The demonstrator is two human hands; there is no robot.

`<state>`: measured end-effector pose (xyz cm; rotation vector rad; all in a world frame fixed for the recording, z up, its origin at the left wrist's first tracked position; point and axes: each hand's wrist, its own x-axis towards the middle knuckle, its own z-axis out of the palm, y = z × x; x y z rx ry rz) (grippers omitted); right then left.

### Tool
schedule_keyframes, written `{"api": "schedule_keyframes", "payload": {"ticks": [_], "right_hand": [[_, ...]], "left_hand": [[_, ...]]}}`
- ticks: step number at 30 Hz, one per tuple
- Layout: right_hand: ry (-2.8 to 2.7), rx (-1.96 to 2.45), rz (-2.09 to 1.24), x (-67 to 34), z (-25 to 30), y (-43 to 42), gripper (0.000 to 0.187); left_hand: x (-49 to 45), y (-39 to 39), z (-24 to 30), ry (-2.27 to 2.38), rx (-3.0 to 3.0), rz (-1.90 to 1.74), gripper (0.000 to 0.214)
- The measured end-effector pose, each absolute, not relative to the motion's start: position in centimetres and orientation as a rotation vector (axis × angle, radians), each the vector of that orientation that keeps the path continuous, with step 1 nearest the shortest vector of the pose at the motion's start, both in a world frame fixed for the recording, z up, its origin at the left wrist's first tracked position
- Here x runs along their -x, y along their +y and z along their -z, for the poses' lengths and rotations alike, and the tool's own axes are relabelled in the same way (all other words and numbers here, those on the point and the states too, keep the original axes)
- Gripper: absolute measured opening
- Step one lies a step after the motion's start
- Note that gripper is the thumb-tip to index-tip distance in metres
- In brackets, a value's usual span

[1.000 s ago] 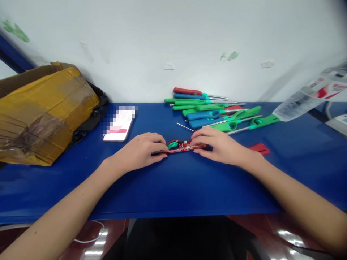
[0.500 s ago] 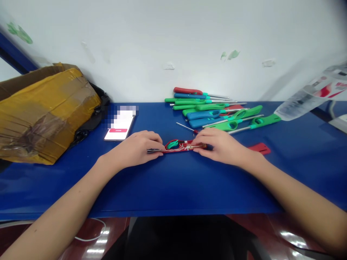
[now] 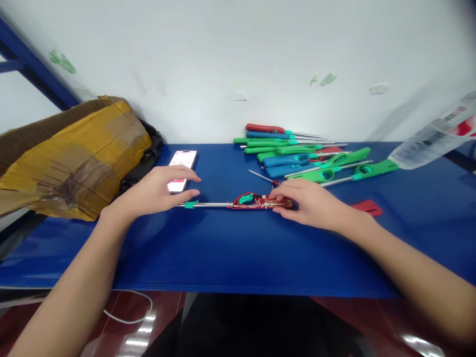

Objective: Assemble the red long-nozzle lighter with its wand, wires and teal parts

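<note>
At left, left hand [image 3: 159,191] gapes; right hand [image 3: 310,201] pinches red lighter [image 3: 256,202]: probably light, internally fragile, best held by casing [image 3: 250,207].

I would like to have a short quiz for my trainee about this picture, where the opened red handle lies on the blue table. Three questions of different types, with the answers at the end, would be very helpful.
1. Multiple choice: which hand grips the opened red handle?
a) the left
b) the right
c) both
2. True or false: the screen of the phone is lit.
3. Fill in: the teal-green collar sits on the metal ____ that extends from the handle.

Key:
1. b: the right hand grips it; the left hand has its thumb and fingers apart.
2. True.
3. rod
</note>
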<state>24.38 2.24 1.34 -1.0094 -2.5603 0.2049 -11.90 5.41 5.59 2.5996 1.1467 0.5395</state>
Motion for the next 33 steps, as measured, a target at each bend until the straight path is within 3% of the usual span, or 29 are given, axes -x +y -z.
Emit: {"api": "schedule_keyframes", "payload": {"ticks": [5, 12, 20, 33], "right_hand": [[-2.574, 1.126, -0.241, -24.8, -1.8, 2.4, 0.020], [-2.585, 1.184, -0.283, -25.0, -2.1, 2.5, 0.019], [-2.587, 1.189, -0.279, -25.0, -2.0, 2.4, 0.020], [-2.572, 1.094, -0.088, -24.6, -1.0, 2.3, 0.041]], "left_hand": [[13.4, 5.1, -4.4, 1.062, -2.563, -0.698, 0.022], [12.9, 4.9, -3.5, 1.056, -2.711, -0.310, 0.027], [14.7, 5.1, -3.8, 1.124, -2.678, -0.303, 0.025], [14.9, 4.5, -4.3, 1.147, -2.578, -0.363, 0.025]]}}
